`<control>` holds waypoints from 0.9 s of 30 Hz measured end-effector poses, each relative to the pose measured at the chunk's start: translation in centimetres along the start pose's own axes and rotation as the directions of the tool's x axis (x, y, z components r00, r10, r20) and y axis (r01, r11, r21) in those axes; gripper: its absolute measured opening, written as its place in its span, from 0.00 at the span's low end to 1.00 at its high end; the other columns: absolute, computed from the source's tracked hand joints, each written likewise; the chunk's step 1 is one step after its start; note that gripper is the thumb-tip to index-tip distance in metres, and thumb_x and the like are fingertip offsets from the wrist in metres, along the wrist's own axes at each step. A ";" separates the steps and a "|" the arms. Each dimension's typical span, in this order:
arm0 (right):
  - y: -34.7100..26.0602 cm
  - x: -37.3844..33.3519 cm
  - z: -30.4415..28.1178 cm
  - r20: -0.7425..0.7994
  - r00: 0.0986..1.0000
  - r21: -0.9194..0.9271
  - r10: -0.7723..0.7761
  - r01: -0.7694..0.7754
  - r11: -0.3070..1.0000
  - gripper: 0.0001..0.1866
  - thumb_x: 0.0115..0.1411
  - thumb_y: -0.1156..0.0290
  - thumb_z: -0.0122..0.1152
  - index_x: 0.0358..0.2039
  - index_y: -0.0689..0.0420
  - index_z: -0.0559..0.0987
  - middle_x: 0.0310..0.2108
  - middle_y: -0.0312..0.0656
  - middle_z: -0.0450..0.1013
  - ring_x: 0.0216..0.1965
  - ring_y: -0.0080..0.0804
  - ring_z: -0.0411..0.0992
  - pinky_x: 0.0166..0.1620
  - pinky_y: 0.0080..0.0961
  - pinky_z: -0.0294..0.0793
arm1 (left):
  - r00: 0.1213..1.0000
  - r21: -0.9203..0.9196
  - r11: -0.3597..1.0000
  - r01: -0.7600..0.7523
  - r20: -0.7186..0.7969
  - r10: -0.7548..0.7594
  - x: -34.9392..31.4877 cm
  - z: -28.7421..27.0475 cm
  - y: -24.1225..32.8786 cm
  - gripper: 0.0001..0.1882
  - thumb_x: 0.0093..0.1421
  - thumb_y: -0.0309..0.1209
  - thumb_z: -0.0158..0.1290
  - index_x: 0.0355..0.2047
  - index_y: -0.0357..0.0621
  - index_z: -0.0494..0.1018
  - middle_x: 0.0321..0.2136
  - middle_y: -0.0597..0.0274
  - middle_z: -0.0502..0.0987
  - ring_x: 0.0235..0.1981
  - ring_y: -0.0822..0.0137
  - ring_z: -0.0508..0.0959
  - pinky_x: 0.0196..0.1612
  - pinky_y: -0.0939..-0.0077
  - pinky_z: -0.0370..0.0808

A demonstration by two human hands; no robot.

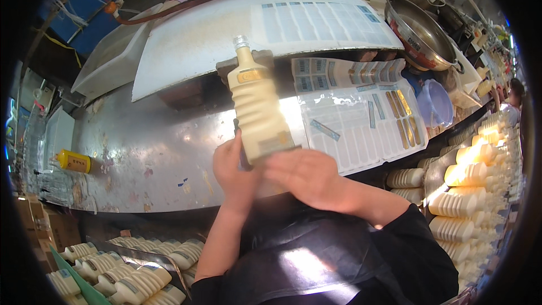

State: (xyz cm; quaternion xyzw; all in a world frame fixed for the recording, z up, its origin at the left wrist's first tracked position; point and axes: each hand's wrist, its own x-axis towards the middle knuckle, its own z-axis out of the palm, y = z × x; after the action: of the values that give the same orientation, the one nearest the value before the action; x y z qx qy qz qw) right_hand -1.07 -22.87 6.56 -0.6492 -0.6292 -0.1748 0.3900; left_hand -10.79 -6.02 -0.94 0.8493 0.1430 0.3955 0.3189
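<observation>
A cream bottle [257,110] with ribbed sides and a clear threaded neck lies in front of me, its neck pointing away. My left hand [228,166] is closed round the left side of its lower end. A gold label sits on the shoulder, and a small greyish-gold label shows near the base. Against the base, my right hand [305,175] lies with fingers stretched flat, smeared by motion at the tips. Right of the bottle are sheets of stickers [361,118], with gold strips and several loose blue-grey strips on the backing.
A white board [203,39] with a label sheet spans the back of the metal table [141,158]. A yellow bottle [73,161] lies at left. A large metal pan [420,31] and lilac bucket [435,103] stand at right. Racks of cream bottles [460,203] flank me.
</observation>
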 end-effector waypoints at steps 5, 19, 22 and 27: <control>0.0 2.5 -0.8 -0.033 0.994 -0.093 0.108 -0.111 0.990 0.19 0.49 0.76 0.65 0.44 0.58 0.82 0.39 0.40 0.81 0.38 0.40 0.81 0.42 0.32 0.80 | 0.996 0.036 0.997 -0.074 -0.053 0.076 0.7 -0.3 1.2 0.40 0.40 0.33 0.75 0.57 0.37 0.77 0.39 0.53 0.80 0.39 0.54 0.79 0.42 0.62 0.76; 3.8 0.6 -2.5 0.409 0.392 0.695 0.824 -0.719 -0.003 0.16 0.71 0.69 0.52 0.53 0.64 0.79 0.37 0.34 0.76 0.27 0.20 0.73 0.32 0.15 0.73 | 0.960 0.143 0.955 -0.258 0.150 0.237 4.8 -2.8 4.5 0.40 0.36 0.35 0.76 0.54 0.46 0.80 0.42 0.57 0.76 0.43 0.55 0.75 0.47 0.59 0.73; 3.4 0.7 -3.0 0.526 0.314 0.534 0.791 -0.845 -0.020 0.22 0.73 0.62 0.49 0.58 0.64 0.76 0.32 0.31 0.72 0.23 0.14 0.68 0.24 0.12 0.66 | 0.955 0.173 0.947 -0.272 0.170 0.243 3.5 -0.5 4.2 0.36 0.39 0.32 0.75 0.53 0.51 0.80 0.47 0.55 0.74 0.48 0.52 0.74 0.52 0.57 0.72; 5.4 -2.8 -3.1 0.375 0.352 0.524 0.857 -0.843 0.117 0.24 0.72 0.59 0.53 0.60 0.62 0.76 0.24 0.32 0.71 0.20 0.16 0.70 0.24 0.19 0.69 | 0.925 0.158 0.921 -0.357 0.196 0.325 2.8 0.5 3.1 0.34 0.43 0.27 0.72 0.54 0.51 0.80 0.53 0.52 0.73 0.52 0.48 0.74 0.56 0.55 0.71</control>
State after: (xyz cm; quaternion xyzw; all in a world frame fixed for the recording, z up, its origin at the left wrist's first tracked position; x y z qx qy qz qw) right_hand 4.49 -26.46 4.99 -0.7076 -0.1568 0.3005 0.6201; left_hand -8.64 -7.16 2.53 0.9177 0.0026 0.3575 0.1731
